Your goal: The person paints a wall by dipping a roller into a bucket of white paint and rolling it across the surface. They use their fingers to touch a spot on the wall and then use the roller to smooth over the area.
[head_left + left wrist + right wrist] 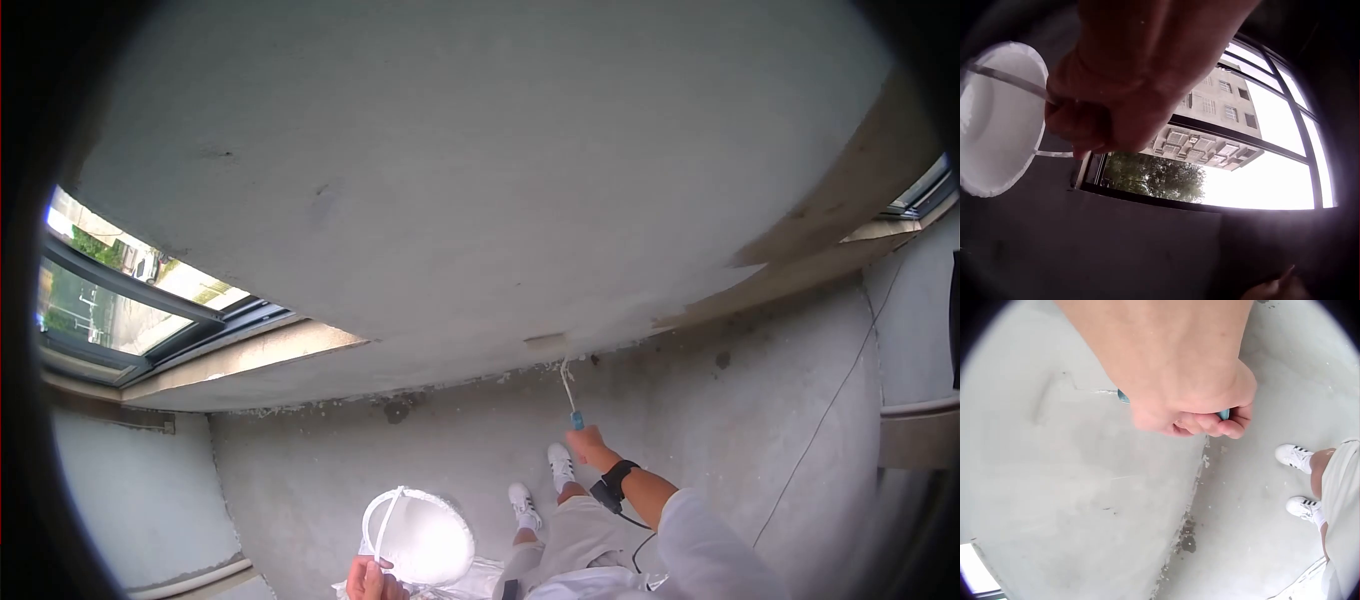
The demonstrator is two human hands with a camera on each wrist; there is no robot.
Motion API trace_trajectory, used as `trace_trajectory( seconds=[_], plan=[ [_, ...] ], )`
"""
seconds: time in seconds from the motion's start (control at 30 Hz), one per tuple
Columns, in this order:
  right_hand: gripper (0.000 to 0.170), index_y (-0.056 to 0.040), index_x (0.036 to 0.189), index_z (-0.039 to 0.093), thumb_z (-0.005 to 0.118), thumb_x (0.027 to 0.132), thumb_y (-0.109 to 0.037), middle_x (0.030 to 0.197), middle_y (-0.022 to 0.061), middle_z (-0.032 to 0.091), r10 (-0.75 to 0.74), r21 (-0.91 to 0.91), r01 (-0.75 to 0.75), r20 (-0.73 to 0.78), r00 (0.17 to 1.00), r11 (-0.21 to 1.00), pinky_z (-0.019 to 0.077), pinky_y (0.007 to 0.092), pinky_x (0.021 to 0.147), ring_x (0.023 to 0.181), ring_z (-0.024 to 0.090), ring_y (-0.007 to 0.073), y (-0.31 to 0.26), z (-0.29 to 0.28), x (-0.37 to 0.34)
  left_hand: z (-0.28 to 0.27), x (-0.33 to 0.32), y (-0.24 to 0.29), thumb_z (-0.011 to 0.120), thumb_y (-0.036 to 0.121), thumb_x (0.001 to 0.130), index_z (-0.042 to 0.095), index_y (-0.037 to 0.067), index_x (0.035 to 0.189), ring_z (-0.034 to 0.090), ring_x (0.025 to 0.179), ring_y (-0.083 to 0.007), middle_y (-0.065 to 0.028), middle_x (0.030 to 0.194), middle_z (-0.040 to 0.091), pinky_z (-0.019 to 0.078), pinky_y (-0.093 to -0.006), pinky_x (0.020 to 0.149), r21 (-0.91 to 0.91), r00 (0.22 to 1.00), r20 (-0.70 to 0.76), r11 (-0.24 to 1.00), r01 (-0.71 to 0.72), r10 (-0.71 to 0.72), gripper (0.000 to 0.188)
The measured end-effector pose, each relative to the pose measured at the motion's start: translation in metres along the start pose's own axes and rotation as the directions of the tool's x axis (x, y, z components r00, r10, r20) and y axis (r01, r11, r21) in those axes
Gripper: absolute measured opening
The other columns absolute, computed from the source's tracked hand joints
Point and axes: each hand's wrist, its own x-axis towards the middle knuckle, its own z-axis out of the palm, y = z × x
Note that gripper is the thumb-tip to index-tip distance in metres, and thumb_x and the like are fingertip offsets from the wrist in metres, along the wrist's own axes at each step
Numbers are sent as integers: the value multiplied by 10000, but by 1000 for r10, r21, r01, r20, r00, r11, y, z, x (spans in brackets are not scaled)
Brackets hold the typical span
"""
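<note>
My right hand (590,444) grips the blue handle (577,421) of what looks like a paint roller. Its paint-coated shaft (567,378) reaches up to the lower part of the wall (480,200). In the right wrist view the fingers (1235,428) are curled round the handle, with blue showing at both sides of the fist. My left hand (372,580) holds a white bucket (467,530) by its white bail handle (388,525). White material coats the bucket's inside. In the left wrist view the bucket hangs tilted beside the curled left hand (1097,106).
A dark-framed window (130,300) with a pale sill (260,358) is at the left. Brown uncoated wall (830,215) shows at the right. My shoes (562,467) stand on the grey floor (310,450) near the wall's foot. A thin cable (820,430) crosses the right side.
</note>
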Motion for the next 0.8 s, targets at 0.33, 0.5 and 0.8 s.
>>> trace_trajectory(
  seconds=[0.33, 0.5, 0.8],
  plan=[
    [277, -122, 733, 457, 647, 929, -167, 527, -68, 311, -88, 213, -4, 421, 903, 977, 183, 255, 377, 401, 284, 38, -157, -82, -119, -53, -17, 12, 551, 115, 1004, 590, 40, 938, 280, 472, -23, 84, 585, 351, 213, -212, 431, 18, 986, 147, 996, -87, 83, 107],
    [285, -124, 740, 447, 626, 957, -167, 550, -74, 332, -173, 208, 98, 379, 909, 973, 191, 239, 379, 410, 292, 28, -185, -116, -223, -93, -17, 6, 556, 140, 997, 597, 41, 954, 287, 458, -20, 86, 586, 355, 211, -210, 417, 52, 948, 265, 979, -195, 175, 115],
    [367, -141, 689, 414, 645, 956, -244, 571, -79, 295, -520, 256, 468, 201, 830, 846, 162, 254, 398, 437, 244, 39, -185, -164, -407, -145, -36, 5, 550, 135, 988, 586, 38, 956, 290, 452, -19, 90, 586, 365, 211, -212, 407, -82, 892, 344, 955, -284, 295, 108]
  ],
)
